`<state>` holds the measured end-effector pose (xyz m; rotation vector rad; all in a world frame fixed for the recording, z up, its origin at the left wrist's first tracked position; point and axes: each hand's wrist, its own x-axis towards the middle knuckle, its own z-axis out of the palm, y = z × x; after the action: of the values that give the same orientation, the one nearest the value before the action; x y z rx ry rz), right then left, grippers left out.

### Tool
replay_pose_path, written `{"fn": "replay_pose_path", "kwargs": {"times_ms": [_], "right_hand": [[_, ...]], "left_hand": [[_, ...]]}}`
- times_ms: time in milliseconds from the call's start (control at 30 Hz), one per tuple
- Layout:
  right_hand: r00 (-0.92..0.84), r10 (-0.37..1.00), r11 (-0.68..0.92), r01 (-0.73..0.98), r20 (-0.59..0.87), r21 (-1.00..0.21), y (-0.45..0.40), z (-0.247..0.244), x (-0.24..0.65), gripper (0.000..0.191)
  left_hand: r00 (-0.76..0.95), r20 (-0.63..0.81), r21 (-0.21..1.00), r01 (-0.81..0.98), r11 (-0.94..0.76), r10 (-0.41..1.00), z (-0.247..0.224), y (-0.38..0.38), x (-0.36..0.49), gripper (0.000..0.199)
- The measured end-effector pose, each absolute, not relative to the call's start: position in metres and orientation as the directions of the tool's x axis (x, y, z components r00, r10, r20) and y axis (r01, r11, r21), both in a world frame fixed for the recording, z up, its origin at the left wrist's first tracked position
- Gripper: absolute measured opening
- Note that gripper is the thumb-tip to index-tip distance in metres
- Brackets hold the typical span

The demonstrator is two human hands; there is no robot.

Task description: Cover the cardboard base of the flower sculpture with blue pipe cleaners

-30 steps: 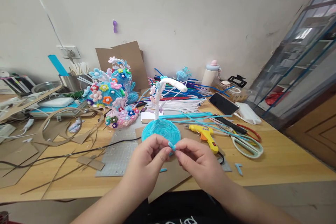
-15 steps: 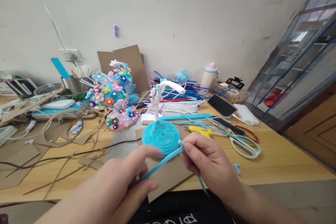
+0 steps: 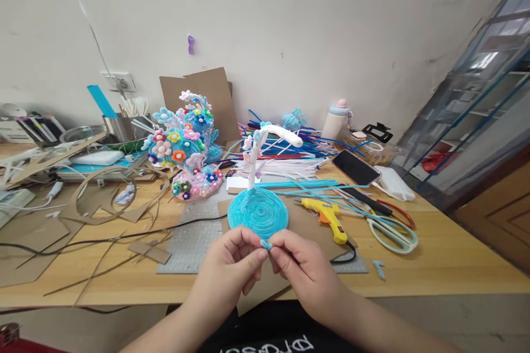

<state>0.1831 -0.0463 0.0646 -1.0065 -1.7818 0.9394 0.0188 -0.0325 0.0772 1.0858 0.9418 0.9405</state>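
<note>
Between my fingertips is a blue pipe cleaner [image 3: 266,245], only a short bent bit of it showing; the rest is hidden by my fingers. My left hand [image 3: 238,262] pinches it from the left and my right hand [image 3: 300,265] from the right, thumbs and forefingers almost touching. Just beyond them lies a round base [image 3: 259,212] of coiled blue pipe cleaner. From its back edge rises a white wrapped stem [image 3: 252,162] that curves over to the right, with small pink and blue flowers along it.
A yellow glue gun [image 3: 327,215] lies right of the base, scissors [image 3: 393,234] farther right. Behind are loose pipe cleaners [image 3: 285,168], a phone [image 3: 356,166] and a bottle [image 3: 334,121]. Flower-covered craft pieces [image 3: 178,146] and cardboard scraps [image 3: 41,231] fill the left. A black cable [image 3: 124,241] crosses the table.
My left hand has moved right and in, so both hands now meet at the pipe cleaner in front of the base. The long stretch between them no longer shows.
</note>
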Motion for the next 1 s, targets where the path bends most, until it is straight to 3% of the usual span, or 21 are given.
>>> {"fn": "replay_pose_path", "kwargs": {"times_ms": [300,533,667,767,867,1000], "right_hand": [[-0.311,0.902,0.385,0.273,0.298,-0.882,-0.046,0.06,0.183,0.024],[-0.309,0.925,0.298,0.222,0.223,-0.928,-0.046,0.055,0.185,0.029],[-0.28,0.952,0.171,0.142,0.126,-0.975,-0.047,0.05,0.183,0.039],[-0.264,0.964,0.035,0.036,0.025,-0.999,-0.046,0.046,0.179,0.044],[-0.267,0.961,-0.097,-0.074,-0.074,-0.993,-0.044,0.044,0.176,0.045],[-0.316,0.937,-0.211,-0.177,-0.148,-0.961,-0.041,0.042,0.178,0.045]], "left_hand": [[0.298,-0.152,0.963,-0.168,0.209,0.942,0.066,-0.032,0.021,0.04],[0.302,-0.088,0.992,-0.064,0.113,0.949,0.06,-0.033,0.02,0.029],[0.262,0.141,0.988,0.026,-0.153,0.955,0.054,-0.034,0.019,0.016],[0.251,0.418,0.883,0.115,-0.455,0.873,0.044,-0.034,0.017,0.008],[0.332,0.613,0.703,0.185,-0.686,0.717,0.032,-0.035,0.012,0.022],[0.424,0.681,0.532,0.275,-0.801,0.597,0.019,-0.038,0.004,0.043]]}}
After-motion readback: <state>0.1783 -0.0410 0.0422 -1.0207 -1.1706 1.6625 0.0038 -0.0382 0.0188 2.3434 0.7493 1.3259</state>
